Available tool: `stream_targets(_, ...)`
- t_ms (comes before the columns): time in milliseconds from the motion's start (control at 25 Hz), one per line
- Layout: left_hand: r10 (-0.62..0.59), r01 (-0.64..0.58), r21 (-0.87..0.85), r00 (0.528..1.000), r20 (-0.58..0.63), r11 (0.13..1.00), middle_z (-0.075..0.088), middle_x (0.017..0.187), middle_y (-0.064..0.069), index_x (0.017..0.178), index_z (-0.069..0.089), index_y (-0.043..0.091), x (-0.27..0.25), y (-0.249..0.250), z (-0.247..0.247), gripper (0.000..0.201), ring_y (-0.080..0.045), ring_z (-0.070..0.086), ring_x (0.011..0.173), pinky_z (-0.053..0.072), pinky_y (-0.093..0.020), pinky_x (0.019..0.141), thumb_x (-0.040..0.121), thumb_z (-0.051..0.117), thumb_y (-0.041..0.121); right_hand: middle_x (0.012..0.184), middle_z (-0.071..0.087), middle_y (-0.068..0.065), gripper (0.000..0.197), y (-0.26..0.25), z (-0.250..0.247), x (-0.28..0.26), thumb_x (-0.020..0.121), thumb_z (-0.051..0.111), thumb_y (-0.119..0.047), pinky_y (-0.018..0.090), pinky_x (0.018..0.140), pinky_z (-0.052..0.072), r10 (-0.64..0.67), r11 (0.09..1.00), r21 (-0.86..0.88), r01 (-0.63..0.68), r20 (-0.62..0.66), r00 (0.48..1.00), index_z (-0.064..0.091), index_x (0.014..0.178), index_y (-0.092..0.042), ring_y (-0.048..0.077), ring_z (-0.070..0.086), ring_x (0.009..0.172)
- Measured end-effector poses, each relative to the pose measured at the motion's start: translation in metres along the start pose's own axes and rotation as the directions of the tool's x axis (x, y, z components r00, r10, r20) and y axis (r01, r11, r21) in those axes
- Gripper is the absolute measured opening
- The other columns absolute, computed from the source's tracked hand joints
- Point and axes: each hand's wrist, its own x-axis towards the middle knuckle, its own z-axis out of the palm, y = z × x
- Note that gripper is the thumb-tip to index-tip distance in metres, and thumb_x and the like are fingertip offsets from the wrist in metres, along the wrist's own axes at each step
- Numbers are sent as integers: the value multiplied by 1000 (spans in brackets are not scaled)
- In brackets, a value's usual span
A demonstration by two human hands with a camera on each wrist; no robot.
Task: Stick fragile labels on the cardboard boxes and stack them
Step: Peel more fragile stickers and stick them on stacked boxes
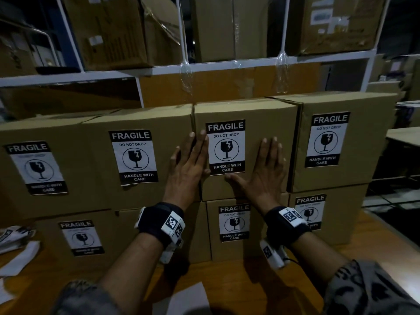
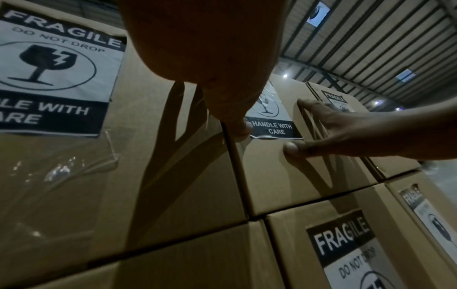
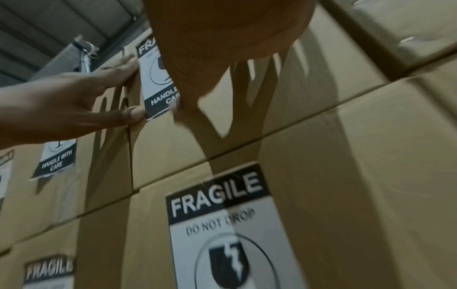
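Both hands lie flat with straight fingers on the middle top cardboard box (image 1: 245, 123), the left hand (image 1: 188, 164) and right hand (image 1: 266, 171) either side of its fragile label (image 1: 226, 147). The labelled boxes sit stacked on a wooden table (image 1: 227, 283) at the bottom of the frame. White shelves (image 1: 159, 70) of boxes fill the top.

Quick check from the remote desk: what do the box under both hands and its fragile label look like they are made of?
Box: brown cardboard, matte, with folded flap edges showing at the top corner.
Fragile label: looks like plain printed paper, black on white, matte; its bottom edge lifts slightly in the left wrist view.
Both the left hand and right hand lie flat on the box.
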Motion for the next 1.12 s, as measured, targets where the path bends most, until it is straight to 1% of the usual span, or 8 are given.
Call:
stream_targets(200, -25, 27, -80, 999, 34, 996, -21, 170, 0, 163, -12, 17, -4, 2, 0, 102, -21, -16, 158, 6, -47, 126, 98, 63, 38, 165, -36, 6, 146, -20, -7, -14, 66, 54, -98, 56, 123, -11, 52, 991, 124, -57, 46, 998, -26, 159, -18, 28, -30, 154)
stream_targets(480, -150, 137, -176, 987, -62, 975, -1, 172, -6, 164, 4, 13, -51, -21, -7, 97, -23, 6, 158, 15, -43, 122, 91, 69, 10, 164, -36, 13, 165, -44, 5, -10, 47, 59, -103, 66, 120, -7, 193, 980, 27, -196, 79, 978, -28, 158, -17, 36, -30, 153)
stream_targets(600, -312, 292, -176, 945, -97, 940, -1, 172, -11, 164, 7, 10, -68, -43, -8, 92, -27, 8, 158, 14, -46, 122, 95, 66, 25, 163, -38, 12, 168, -37, 2, -15, 44, 65, -100, 70, 121, -2, 168, 985, 32, -172, 102, 980, -30, 157, -20, 37, -31, 152)
stream_targets(800, -469, 494, -189, 868, 165, 848, -32, 166, -5, 160, -20, 12, -78, -64, -13, 89, -26, -13, 158, 24, -48, 121, 106, 44, 42, 170, -15, 18, 117, -41, 5, -18, 80, 53, -86, 67, 121, -6, -306, 950, -78, 302, -48, 951, 1, 165, -24, 39, -15, 156)
stream_targets(920, -406, 497, -221, 843, 354, 839, -48, 157, 1, 153, -33, 15, -106, -54, -2, 96, -33, 4, 158, 62, -38, 81, 105, 44, 46, 172, -8, 15, 88, -20, 25, -31, 98, 36, -72, 71, 120, 11, -489, 847, -188, 498, 96, 867, 8, 166, -24, 36, -7, 159)
stream_targets(960, -391, 504, -230, 828, 401, 832, -49, 156, 3, 153, -34, 17, -119, -52, 2, 96, -37, 27, 151, 62, -38, 76, 106, 46, 42, 172, -8, 13, 83, -14, 30, -40, 101, 40, -64, 71, 120, 13, -497, 839, -190, 510, 116, 860, 11, 166, -23, 36, -6, 159)
stream_targets(1040, -398, 526, -222, 806, 438, 821, -46, 158, 9, 157, -28, 23, -140, -54, 2, 95, -30, 67, 95, 61, -34, 65, 106, 51, 30, 173, 1, 13, 77, -11, 34, -56, 100, 48, -54, 66, 121, 14, -460, 872, -145, 468, 89, 883, 24, 164, -19, 35, 2, 159)
stream_targets(1120, -450, 515, -140, 829, 332, 846, -27, 168, 5, 164, -9, 24, -149, -67, -7, 98, -16, 60, 71, 58, -28, 61, 99, 63, 13, 163, 29, 15, 63, -29, 34, -67, 98, 48, -54, 56, 113, 27, -457, 888, -59, 455, -24, 889, 52, 147, -16, 37, 28, 147)
